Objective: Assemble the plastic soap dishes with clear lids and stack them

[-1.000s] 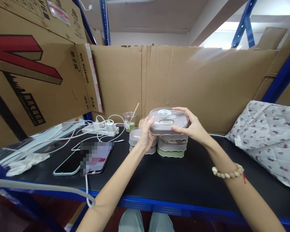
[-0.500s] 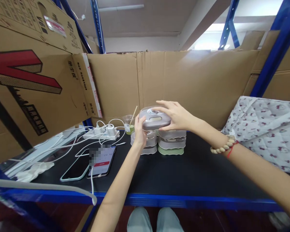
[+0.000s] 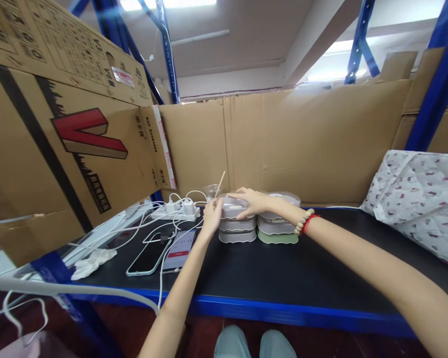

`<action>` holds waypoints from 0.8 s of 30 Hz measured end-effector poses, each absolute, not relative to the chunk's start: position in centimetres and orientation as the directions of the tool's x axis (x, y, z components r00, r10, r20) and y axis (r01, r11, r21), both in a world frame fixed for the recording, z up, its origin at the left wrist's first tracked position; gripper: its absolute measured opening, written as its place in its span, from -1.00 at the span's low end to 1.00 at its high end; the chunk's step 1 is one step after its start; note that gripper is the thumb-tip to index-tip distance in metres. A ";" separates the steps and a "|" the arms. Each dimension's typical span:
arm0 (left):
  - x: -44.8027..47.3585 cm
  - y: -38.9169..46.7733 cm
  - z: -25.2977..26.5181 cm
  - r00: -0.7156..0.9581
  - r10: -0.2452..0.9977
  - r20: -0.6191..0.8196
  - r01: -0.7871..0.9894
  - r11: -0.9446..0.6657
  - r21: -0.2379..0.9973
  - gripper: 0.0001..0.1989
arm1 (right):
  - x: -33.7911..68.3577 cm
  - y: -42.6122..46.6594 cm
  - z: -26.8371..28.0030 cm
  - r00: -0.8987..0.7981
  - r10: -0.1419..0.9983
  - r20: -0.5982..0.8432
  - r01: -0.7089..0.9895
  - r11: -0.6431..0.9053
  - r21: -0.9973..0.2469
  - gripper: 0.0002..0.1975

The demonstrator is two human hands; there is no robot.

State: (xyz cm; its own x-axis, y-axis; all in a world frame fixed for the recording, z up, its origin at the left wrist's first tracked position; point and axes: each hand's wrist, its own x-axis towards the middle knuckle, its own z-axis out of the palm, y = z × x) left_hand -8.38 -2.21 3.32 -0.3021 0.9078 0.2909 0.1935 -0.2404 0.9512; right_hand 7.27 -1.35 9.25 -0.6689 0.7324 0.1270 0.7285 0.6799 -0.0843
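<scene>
Two stacks of lidded plastic boxes with wavy rims stand side by side on the black shelf top. My left hand (image 3: 211, 217) grips the left end of the top grey box (image 3: 232, 211) on the left stack. Across that box's clear lid, my right hand (image 3: 251, 202) curves its fingers around the right end. The top box rests on the grey box (image 3: 237, 235) beneath it. Beside it, the right stack has a green box (image 3: 278, 236) at the bottom and a clear lid (image 3: 288, 198) on top, partly hidden behind my right wrist.
A clear cup (image 3: 212, 189) with a stick stands behind my left hand. Left of me lie two phones (image 3: 149, 258), a power strip (image 3: 175, 214) with tangled white cables, and a crumpled tissue (image 3: 93, 262). Cardboard (image 3: 302, 144) walls the back; a patterned quilted bag (image 3: 421, 199) sits right.
Both hands have lowered the top box onto the left stack, where it had been held up and tilted before. The camera view has shifted to the left.
</scene>
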 end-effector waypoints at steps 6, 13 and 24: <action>-8.7 -2.3 2.1 -0.216 0.883 0.418 0.263 -0.360 0.895 -0.48 | 8.7 -1.6 10.7 -0.596 0.801 0.061 0.799 0.599 -0.064 0.08; -10.2 -2.1 0.5 0.066 0.929 0.365 0.181 -0.371 0.911 -0.05 | 12.9 -2.5 11.7 -0.387 0.914 -0.121 0.917 0.395 0.054 0.28; -7.3 -3.4 -0.3 0.183 0.908 0.378 0.051 -0.392 0.918 -0.09 | 16.7 -2.8 8.6 -0.420 0.906 0.052 0.907 0.416 0.062 0.13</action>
